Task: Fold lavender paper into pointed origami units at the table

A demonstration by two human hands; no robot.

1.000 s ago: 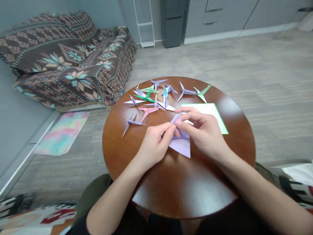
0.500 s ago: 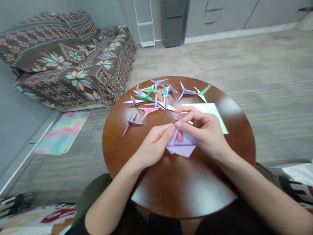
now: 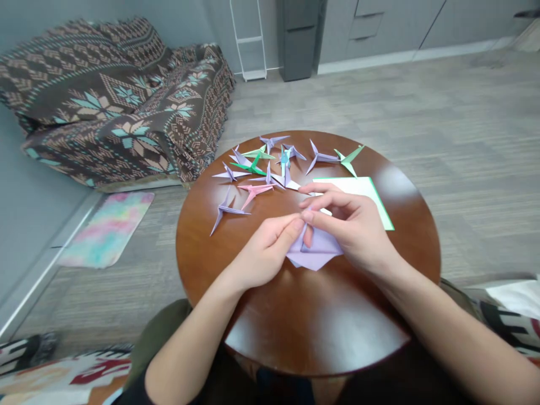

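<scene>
A partly folded lilac paper sits between both hands above the round brown table. My left hand pinches its left edge with thumb and fingers closed. My right hand pinches the upper part from the right, fingers curled over it. Behind the hands lie several finished folded paper shapes, among them a lilac one, a pink one and a green one. A green-edged white sheet lies flat behind my right hand.
A sofa under a brown patterned throw stands at the left. A pastel mat lies on the floor beside the table. Grey cabinets and a white rack line the far wall.
The lilac paper's hanging lower point has been folded up, so the piece now looks shorter and wider. Both hands stayed in nearly the same place.
</scene>
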